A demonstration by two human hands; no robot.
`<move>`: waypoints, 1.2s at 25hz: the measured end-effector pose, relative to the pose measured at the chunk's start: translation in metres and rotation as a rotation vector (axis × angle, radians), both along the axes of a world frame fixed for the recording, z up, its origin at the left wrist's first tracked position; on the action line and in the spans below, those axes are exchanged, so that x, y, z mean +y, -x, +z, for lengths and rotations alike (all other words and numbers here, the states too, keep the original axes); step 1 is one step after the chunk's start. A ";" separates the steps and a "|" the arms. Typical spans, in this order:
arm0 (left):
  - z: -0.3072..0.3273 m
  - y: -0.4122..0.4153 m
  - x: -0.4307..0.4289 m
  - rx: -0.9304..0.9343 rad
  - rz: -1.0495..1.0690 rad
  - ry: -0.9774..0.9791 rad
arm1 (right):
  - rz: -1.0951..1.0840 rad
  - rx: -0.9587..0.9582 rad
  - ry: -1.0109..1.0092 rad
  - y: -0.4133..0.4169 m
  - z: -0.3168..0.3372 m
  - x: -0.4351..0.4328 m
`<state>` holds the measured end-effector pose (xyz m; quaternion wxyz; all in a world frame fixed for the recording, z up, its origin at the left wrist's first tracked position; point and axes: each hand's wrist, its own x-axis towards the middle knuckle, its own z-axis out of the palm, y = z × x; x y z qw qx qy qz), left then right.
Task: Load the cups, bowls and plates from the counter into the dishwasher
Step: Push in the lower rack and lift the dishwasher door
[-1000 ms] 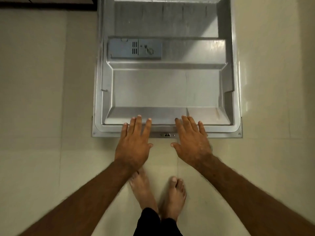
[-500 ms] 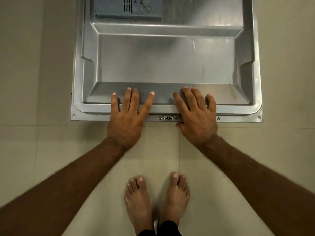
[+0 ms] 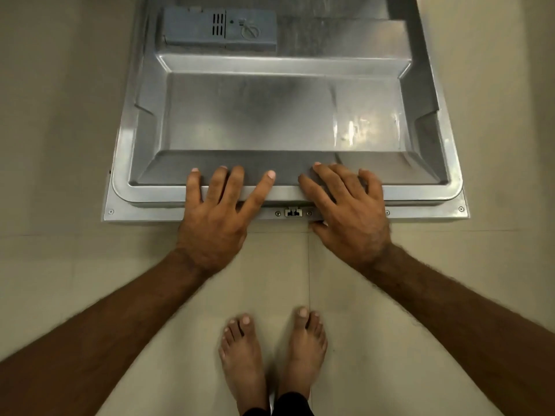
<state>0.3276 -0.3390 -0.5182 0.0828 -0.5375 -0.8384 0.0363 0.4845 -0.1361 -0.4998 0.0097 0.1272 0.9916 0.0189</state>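
The dishwasher door [image 3: 255,115] lies open below me, its steel inner face up. Both hands rest palm down on its near top edge. My left hand [image 3: 219,211] has straight, spread fingers reaching over the raised rim. My right hand [image 3: 348,211] lies flat beside it, fingers over the rim and thumb at the door's front edge. Between the hands sits the door latch [image 3: 293,212]. No cups, bowls or plates are in view, and the racks are hidden.
A grey-blue detergent dispenser [image 3: 219,30] sits at the far left of the door. Beige floor tiles [image 3: 60,145] surround the door on both sides. My bare feet [image 3: 270,355] stand just in front of the door's edge.
The door has come nearer and fills more of the view. Both hands have stayed on its top edge, their fingers spreading a little further over the rim. My feet now stand further back from the door.
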 end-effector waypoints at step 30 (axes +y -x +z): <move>0.468 0.240 0.202 0.127 0.135 -0.515 | -0.138 0.782 0.008 0.240 0.447 0.185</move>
